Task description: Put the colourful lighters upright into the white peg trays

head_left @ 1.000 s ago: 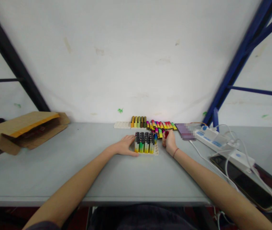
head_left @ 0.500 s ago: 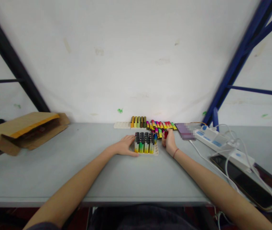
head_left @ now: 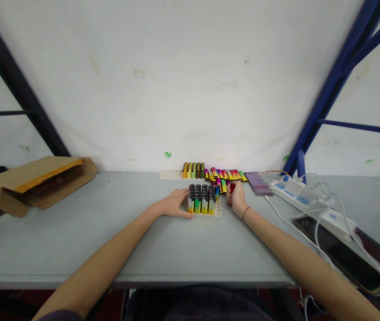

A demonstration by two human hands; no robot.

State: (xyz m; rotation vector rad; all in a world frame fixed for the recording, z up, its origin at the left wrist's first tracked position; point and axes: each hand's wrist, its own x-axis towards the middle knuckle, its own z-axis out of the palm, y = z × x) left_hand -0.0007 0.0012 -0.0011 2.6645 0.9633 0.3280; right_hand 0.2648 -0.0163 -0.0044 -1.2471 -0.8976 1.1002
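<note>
While the left hand [head_left: 173, 204] rests on the bench [head_left: 163, 249] with its thumb and fingers parted wide against the left side of a white tray [head_left: 218, 209], the right hand [head_left: 238, 199] sits just beside the tray's right side, its fingers curled closed around a red lighter [head_left: 232, 187]. Black-topped lighters [head_left: 202, 200] stand upright in rows in the tray, leaving bare slots along its right edge. Behind them, near the wall [head_left: 190, 89], a second block of lighters [head_left: 193, 170] stands beside a loose pile of bright lighters [head_left: 226, 174].
</note>
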